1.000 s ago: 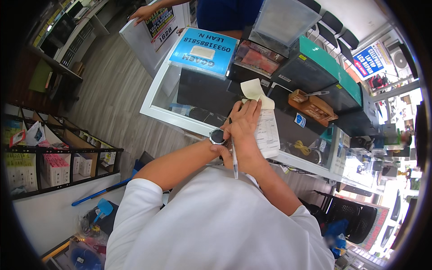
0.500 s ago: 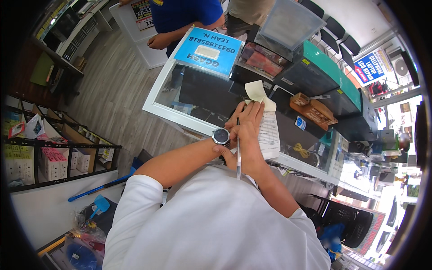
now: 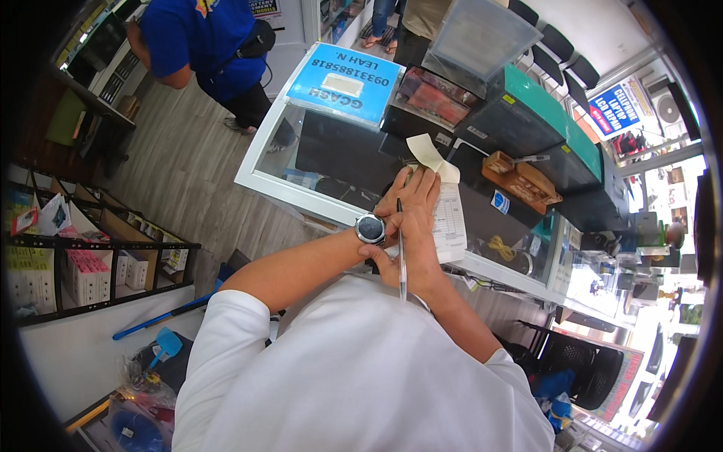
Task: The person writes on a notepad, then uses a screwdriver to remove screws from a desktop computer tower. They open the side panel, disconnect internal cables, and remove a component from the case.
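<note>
A receipt pad [image 3: 450,226] with printed lines lies on the glass counter, its cream top sheet [image 3: 425,151] folded back and curling upward. My left hand [image 3: 399,193], a round dark watch [image 3: 370,228] on its wrist, rests against the pad with fingers stretched over it. Close against it and partly overlapping is my right hand [image 3: 414,239], closed round a clear-barrelled pen [image 3: 402,267]. The pen's dark end points to the far side and its clear end toward my white shirt. Where the hands overlap, some fingers are hidden.
A blue printed sign [image 3: 343,83] lies on the counter's far left corner. Dark boxes with green lids [image 3: 553,105] and a wooden pen holder [image 3: 520,181] stand at right. A person in blue [image 3: 203,49] stands beyond the counter. Shelves with small boxes [image 3: 90,271] line the left.
The person in blue has moved left, away from the counter, and turned. Another person's feet now show at the far side. My hands, pen and pad have hardly moved.
</note>
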A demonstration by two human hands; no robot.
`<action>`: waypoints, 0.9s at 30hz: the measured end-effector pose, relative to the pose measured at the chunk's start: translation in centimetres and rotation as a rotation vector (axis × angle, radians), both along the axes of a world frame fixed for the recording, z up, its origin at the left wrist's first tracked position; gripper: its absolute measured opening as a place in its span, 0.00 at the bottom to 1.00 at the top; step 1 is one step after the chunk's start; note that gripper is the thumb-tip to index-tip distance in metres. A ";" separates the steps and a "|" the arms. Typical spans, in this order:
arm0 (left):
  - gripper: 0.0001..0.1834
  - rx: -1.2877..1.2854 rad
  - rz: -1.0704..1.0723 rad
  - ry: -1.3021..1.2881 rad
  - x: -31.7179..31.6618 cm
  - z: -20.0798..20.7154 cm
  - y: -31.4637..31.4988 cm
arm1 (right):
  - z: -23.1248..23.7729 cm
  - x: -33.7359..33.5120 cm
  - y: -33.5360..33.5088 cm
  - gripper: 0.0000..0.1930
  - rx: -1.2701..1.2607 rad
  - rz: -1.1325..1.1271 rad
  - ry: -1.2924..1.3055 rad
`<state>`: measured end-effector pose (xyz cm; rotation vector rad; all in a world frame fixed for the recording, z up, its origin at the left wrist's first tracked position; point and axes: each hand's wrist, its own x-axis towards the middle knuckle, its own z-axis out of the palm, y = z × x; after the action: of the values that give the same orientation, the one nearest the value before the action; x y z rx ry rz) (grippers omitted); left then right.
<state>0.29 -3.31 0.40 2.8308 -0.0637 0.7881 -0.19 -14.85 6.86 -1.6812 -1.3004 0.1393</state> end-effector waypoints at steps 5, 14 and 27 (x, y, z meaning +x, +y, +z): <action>0.34 0.014 -0.023 -0.067 -0.1 -0.8 0.1 | -0.4 -0.3 -0.6 0.28 -0.009 -0.015 -0.050; 0.25 0.098 0.021 -0.095 -0.4 -0.5 -0.3 | -2.8 -0.8 -1.5 0.24 0.146 -0.013 -0.069; 0.25 0.002 0.011 -0.046 -0.7 -0.1 0.3 | -3.3 0.3 -2.8 0.19 0.248 -0.158 0.117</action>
<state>-0.44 -3.03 0.34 2.8176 -0.0562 0.8556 0.14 -17.63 3.54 -1.5320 -1.0473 -0.0172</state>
